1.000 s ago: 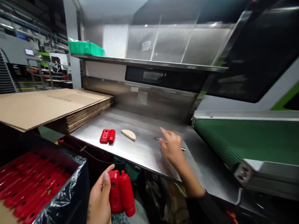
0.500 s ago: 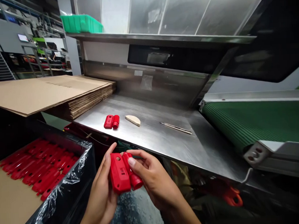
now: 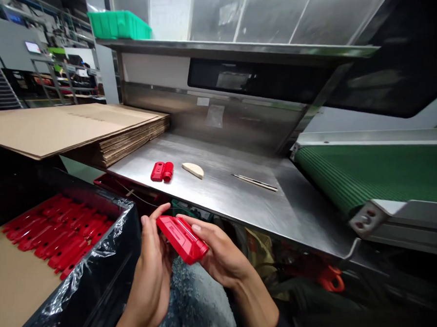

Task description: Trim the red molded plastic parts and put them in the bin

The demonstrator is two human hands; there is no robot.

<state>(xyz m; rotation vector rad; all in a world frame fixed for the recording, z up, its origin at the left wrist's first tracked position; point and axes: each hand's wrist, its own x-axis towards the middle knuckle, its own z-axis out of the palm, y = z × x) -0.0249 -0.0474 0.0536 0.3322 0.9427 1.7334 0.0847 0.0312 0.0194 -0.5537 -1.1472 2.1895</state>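
Observation:
A red plastic part point(image 3: 181, 238) lies tilted between both hands, just below the front edge of the steel table point(image 3: 220, 202). My left hand point(image 3: 153, 269) grips its left end with thumb and fingers. Its right side rests in my right hand point(image 3: 219, 253), thumb on top. A second red part point(image 3: 162, 171) lies on the table, with a beige half-round piece point(image 3: 193, 170) beside it and a thin metal tool point(image 3: 255, 182) further right.
A black lined bin point(image 3: 109, 257) at the left holds several red parts on cardboard. Flat cardboard sheets point(image 3: 73, 129) are stacked at the table's left. A green conveyor belt point(image 3: 373, 184) runs at the right. A green tray point(image 3: 118, 25) sits on the upper shelf.
My right hand left the thin tool on the table and came down to the red part held by my left hand. Both hands have since turned the part to a tilted, flatter pose.

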